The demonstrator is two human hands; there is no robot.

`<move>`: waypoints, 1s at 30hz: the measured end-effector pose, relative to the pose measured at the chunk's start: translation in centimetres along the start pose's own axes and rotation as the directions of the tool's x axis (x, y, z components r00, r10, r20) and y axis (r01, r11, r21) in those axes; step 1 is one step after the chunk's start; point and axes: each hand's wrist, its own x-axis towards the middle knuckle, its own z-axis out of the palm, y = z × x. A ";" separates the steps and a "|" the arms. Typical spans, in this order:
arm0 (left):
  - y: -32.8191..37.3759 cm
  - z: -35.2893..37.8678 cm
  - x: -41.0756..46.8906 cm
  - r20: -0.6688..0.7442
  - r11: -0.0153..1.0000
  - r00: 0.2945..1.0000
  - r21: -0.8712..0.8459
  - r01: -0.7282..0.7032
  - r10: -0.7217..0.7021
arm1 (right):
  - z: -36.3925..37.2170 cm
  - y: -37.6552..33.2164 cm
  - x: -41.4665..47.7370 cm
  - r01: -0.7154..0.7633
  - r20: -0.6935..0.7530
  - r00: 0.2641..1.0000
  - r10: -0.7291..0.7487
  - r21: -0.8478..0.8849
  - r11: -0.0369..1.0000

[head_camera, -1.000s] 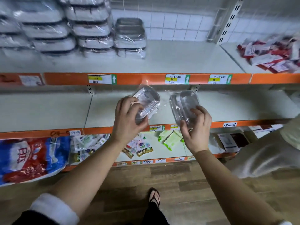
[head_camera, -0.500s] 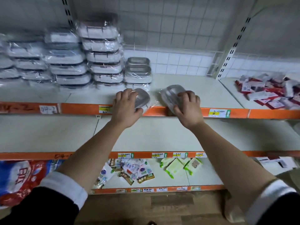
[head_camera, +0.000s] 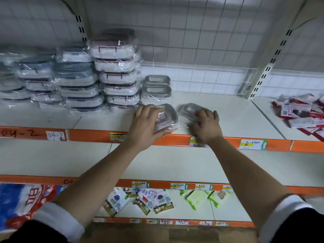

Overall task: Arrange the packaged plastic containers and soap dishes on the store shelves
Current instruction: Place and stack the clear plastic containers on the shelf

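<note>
I read "04-2" on the white tag (head_camera: pixel 55 135) and on the orange shelf edge (head_camera: pixel 26 133) beside it, and "68" on a price tag (head_camera: pixel 252 144). With arms stretched forward, my left hand (head_camera: pixel 147 123) grips one wrapped soap dish (head_camera: pixel 166 118) and my right hand (head_camera: pixel 206 126) curls over the second soap dish (head_camera: pixel 190 110). Both dishes are at the front of the white top shelf (head_camera: pixel 236 118), before the stacked containers (head_camera: pixel 115 71) and a wire-grid back wall (head_camera: pixel 201 41).

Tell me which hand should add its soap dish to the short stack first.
Left, probably. The left hand grips its wrapped soap dish right in front of the short stack; the right hand holds the other soap dish off to the stack's right.
</note>
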 end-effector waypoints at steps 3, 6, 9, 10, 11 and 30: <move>0.1 -0.5 3.1 -0.022 0.999 0.999 0.028 -0.041 0.042 | 0.6 -0.8 0.7 -0.091 -0.003 0.996 0.091 -0.007 0.996; -0.3 -0.6 7.4 0.008 0.997 1.000 0.076 -0.020 0.019 | 1.1 -1.0 1.4 -0.103 -0.037 0.994 0.102 -0.042 0.994; -1.4 -0.5 11.9 0.030 0.994 0.999 0.106 0.030 -0.033 | 1.5 -0.5 1.9 -0.072 -0.066 0.995 0.069 -0.030 0.997; -1.8 -0.4 13.3 0.042 0.992 0.998 0.117 0.040 -0.045 | 1.8 -0.3 1.9 -0.063 -0.081 0.995 0.061 -0.023 0.998; -2.3 -0.2 14.7 0.059 0.990 0.997 0.130 0.047 -0.055 | 2.0 -0.2 2.0 -0.059 -0.098 0.994 0.057 -0.014 0.998; -8.1 3.5 24.9 0.419 0.985 0.892 0.074 0.156 -0.172 | 3.0 0.6 2.4 -0.048 -0.165 0.985 0.056 0.052 0.997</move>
